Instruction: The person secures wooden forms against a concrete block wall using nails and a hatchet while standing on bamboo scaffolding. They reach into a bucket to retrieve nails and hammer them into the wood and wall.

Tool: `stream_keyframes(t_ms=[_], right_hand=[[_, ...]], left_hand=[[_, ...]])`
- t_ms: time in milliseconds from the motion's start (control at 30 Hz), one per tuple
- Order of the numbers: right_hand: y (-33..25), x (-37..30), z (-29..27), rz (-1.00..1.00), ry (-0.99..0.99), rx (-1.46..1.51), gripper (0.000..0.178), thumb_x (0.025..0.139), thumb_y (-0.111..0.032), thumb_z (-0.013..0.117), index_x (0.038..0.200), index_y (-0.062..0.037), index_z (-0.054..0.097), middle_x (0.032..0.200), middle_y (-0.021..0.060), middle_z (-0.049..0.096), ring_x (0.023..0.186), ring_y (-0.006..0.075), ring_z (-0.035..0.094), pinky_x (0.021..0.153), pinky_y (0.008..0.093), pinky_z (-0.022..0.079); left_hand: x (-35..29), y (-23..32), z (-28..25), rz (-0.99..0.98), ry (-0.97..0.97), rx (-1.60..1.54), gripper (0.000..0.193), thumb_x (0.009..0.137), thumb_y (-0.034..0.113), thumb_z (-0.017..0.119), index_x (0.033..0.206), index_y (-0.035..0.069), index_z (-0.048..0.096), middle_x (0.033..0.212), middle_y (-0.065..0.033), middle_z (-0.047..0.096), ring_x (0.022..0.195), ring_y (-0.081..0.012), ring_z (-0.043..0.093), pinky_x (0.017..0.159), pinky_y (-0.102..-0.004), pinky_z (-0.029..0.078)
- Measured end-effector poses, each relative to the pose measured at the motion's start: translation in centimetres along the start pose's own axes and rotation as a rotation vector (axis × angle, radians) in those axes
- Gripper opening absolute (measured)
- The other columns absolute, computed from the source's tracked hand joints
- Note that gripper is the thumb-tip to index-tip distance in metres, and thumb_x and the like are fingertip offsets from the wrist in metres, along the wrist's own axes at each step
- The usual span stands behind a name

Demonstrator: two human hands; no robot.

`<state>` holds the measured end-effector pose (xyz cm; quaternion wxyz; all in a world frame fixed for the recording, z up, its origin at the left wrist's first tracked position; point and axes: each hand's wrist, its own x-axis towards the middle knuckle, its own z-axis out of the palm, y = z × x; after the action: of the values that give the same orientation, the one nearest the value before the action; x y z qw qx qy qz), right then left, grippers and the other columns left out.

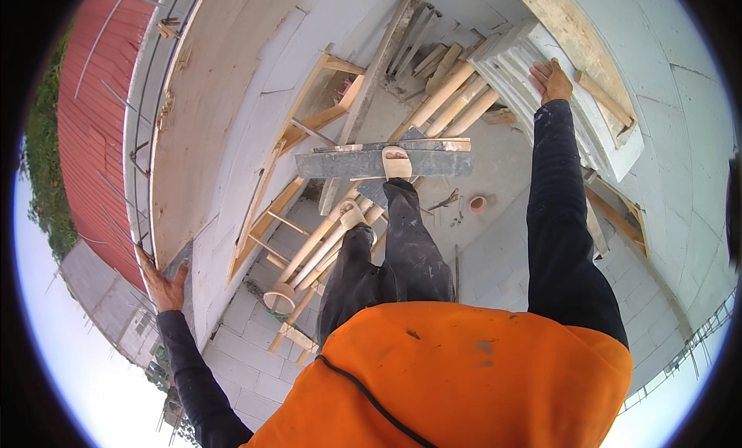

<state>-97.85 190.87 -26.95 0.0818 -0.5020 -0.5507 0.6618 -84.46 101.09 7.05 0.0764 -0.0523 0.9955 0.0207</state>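
My left hand (pixel 164 284) rests at the top edge of a plywood board (pixel 209 100) along the wall, thumb and fingers spread. Stretched out to the right, my right hand (pixel 552 81) lies with extended fingers at the pale, stepped-edged slab (pixel 533 57); whether the palm presses on it I cannot tell. Neither hand holds anything visible. Below me, one sandalled foot (pixel 397 162) stands on a grey plank (pixel 340 165). My other foot (pixel 352 214) is lower, over the round wooden poles (pixel 317 251).
Far below is a concrete floor (pixel 495 170) with a small reddish pot (pixel 478 204). A long beam (pixel 379 69) slants up ahead. Timber frames (pixel 267 185) stand against the left block wall. Steel rebar (pixel 127 100) sticks out beyond the plywood, near a red corrugated roof (pixel 93 131).
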Motion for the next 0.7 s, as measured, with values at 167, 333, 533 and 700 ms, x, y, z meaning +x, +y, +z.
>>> stream_keyframes(t_ms=[167,333,533,700], right_hand=[[19.1,-7.8,-1.2,0.319,-0.108,-0.140,0.048,0.106,-0.030,0.065,0.140,0.0038,0.060,0.117,0.0228,0.075,0.091,0.0301,0.076,0.073,0.0405,0.066],[37.8,-15.9,1.4,0.352,-0.287,-0.974,0.067,0.086,-0.038,0.085,0.143,-0.0092,0.063,0.120,0.0176,0.076,0.121,0.0286,0.067,0.103,0.0380,0.056],[48.8,-20.1,11.6,0.223,-0.734,-1.237,0.089,0.082,-0.047,0.086,0.155,-0.0094,0.052,0.151,0.0193,0.060,0.149,0.0374,0.049,0.116,0.0445,0.048],[59.0,-16.6,20.1,-0.018,-0.909,-1.742,0.108,0.079,-0.042,0.087,0.167,-0.0139,0.031,0.175,0.0107,0.030,0.164,0.0337,0.021,0.122,0.0653,0.036]], left_hand=[[0.3,0.5,0.5,0.022,0.005,0.010,0.122,0.081,0.023,0.089,0.172,0.004,0.010,0.176,-0.0233,0.020,0.161,-0.0380,0.024,0.131,-0.0500,0.023],[1.0,1.1,2.0,0.033,0.062,-0.140,0.116,0.085,0.026,0.086,0.173,0.007,0.013,0.178,-0.0199,0.018,0.164,-0.0369,0.019,0.132,-0.0509,0.021],[-2.1,-2.0,4.0,-0.165,0.224,-0.056,0.104,0.094,0.047,0.079,0.171,0.006,0.022,0.172,-0.0246,0.028,0.161,-0.0373,0.025,0.131,-0.0557,0.019],[-2.2,-4.2,5.3,-0.239,0.311,-0.042,0.098,0.097,0.046,0.076,0.167,-0.001,0.026,0.165,-0.0281,0.037,0.155,-0.0380,0.034,0.129,-0.0576,0.023]])
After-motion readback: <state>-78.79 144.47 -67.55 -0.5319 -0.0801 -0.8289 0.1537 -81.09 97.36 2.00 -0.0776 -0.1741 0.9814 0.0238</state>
